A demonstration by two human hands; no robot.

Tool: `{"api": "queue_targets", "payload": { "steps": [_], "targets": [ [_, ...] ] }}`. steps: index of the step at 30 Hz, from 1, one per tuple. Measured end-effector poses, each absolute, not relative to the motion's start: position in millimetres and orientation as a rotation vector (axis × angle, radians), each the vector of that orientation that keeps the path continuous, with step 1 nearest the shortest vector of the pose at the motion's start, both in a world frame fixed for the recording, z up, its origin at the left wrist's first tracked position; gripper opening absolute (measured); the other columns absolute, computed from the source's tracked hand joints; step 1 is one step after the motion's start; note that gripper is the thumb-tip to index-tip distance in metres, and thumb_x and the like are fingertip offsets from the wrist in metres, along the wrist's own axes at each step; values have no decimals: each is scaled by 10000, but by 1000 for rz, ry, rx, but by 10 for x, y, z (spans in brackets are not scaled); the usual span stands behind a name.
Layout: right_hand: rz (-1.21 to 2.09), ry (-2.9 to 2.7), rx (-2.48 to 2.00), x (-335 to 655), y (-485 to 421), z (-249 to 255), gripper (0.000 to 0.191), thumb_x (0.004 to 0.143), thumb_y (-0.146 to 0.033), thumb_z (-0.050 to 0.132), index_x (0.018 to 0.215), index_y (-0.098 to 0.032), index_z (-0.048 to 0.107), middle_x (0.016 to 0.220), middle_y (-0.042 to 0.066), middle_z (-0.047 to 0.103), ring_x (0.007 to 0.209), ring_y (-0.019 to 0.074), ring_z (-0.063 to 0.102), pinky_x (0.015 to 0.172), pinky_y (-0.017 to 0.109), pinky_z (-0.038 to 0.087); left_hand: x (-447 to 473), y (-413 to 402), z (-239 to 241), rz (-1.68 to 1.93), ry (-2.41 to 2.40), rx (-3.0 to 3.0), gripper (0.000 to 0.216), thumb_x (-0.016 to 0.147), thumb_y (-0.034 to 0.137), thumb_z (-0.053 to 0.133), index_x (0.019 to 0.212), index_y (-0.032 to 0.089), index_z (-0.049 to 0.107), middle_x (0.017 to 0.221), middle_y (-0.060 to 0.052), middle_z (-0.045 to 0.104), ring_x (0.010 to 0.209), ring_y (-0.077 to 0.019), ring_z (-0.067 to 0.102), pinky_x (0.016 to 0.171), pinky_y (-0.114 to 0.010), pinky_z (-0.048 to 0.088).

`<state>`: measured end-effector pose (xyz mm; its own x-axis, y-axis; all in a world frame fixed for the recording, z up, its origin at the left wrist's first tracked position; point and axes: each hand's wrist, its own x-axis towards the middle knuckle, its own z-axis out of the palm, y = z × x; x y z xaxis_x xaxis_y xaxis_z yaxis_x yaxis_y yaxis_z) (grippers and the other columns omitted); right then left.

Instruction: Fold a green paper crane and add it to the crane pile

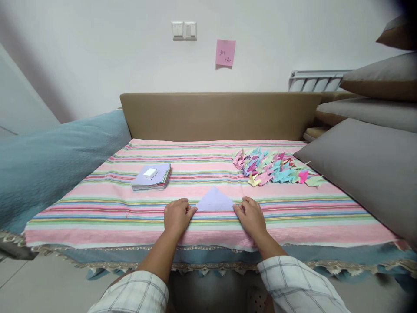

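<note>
A pale lilac sheet of paper, folded into a triangle, lies flat on the striped cloth near the front edge. My left hand pinches its left corner with curled fingers. My right hand pinches the right corner the same way. Both hands rest on the cloth. The triangle's point faces away from me.
A stack of coloured paper squares with a small white block on top lies at the left. A heap of folded paper cranes sits at the right. Blue cushion at left, grey cushions at right, sofa back behind.
</note>
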<state>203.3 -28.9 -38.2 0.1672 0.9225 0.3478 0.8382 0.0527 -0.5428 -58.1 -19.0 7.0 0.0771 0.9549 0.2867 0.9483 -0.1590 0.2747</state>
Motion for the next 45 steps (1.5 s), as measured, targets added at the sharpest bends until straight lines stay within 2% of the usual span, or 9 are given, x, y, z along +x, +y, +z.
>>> {"api": "queue_targets", "payload": {
  "steps": [6, 10, 15, 19, 22, 26, 31, 38, 45],
  "targets": [
    [133, -1668, -1807, 2020, -285, -390, 248, 814, -408, 521, 675, -203, 534, 1098, 76, 558, 1059, 237, 465, 908, 361, 350, -569, -197, 78, 634, 2026, 2307, 278, 780, 420, 575, 601, 208, 589, 1059, -4, 665, 927, -203, 577, 774, -324, 360],
    [99, -1672, -1790, 2022, -280, -398, 239, 805, -401, 526, 669, -204, 528, 1069, 69, 562, 1024, 231, 474, 888, 354, 357, -559, -206, 93, 597, 2047, 2319, 277, 780, 420, 575, 614, 198, 563, 922, -28, 667, 897, -198, 576, 755, -307, 350],
    [58, -1679, -1761, 2026, -274, -416, 238, 802, -407, 523, 667, -211, 522, 1034, 64, 569, 972, 232, 484, 851, 359, 370, -571, -209, 92, 601, 2074, 2287, 193, 781, 409, 559, 792, 220, 596, 777, -22, 651, 814, -215, 577, 737, -325, 375],
    [33, -1685, -1742, 2030, -269, -423, 234, 799, -405, 522, 666, -213, 517, 1004, 59, 576, 924, 223, 492, 819, 351, 376, -530, -234, 56, 712, 2080, 2288, 305, 791, 307, 549, 1085, 229, 574, 1045, -69, 663, 995, -251, 559, 919, -422, 351],
    [33, -1700, -1742, 2034, -266, -423, 227, 798, -401, 527, 671, -213, 511, 999, 57, 578, 911, 219, 495, 807, 344, 376, -413, -312, -13, 786, 1943, 2493, 306, 825, 172, 481, 1094, 272, 585, 1246, -42, 588, 1141, -243, 492, 1056, -508, 195],
    [35, -1704, -1756, 2035, -264, -430, 219, 795, -395, 540, 679, -213, 506, 1015, 57, 579, 942, 224, 493, 819, 343, 373, -201, -463, -156, 728, 1532, 2806, 318, 877, 256, 447, 1173, 299, 557, 1278, -35, 568, 1223, -241, 439, 1103, -534, 92],
    [31, -1699, -1752, 2038, -262, -444, 221, 796, -400, 546, 689, -210, 508, 1025, 65, 579, 968, 231, 490, 838, 349, 370, -81, -550, -301, 549, 1302, 2917, 529, 828, 467, 517, 1311, 270, 433, 1383, -64, 458, 1285, -281, 362, 1090, -543, 167],
    [37, -1683, -1719, 2039, -261, -431, 186, 795, -381, 535, 720, -211, 527, 1016, 71, 583, 970, 229, 501, 840, 352, 378, -104, -539, -323, 481, 1327, 2900, 522, 819, 463, 537, 1300, 289, 437, 1393, -73, 439, 1283, -280, 361, 1072, -536, 221],
    [-21, -1695, -1575, 1967, -337, -393, 194, 825, -298, 477, 953, -208, 593, 1150, 90, 564, 1070, 237, 480, 914, 395, 338, -91, -547, -326, 503, 1331, 2906, 511, 819, 445, 544, 1295, 291, 442, 1381, -74, 452, 1276, -278, 366, 1072, -535, 215]
  ]
}}
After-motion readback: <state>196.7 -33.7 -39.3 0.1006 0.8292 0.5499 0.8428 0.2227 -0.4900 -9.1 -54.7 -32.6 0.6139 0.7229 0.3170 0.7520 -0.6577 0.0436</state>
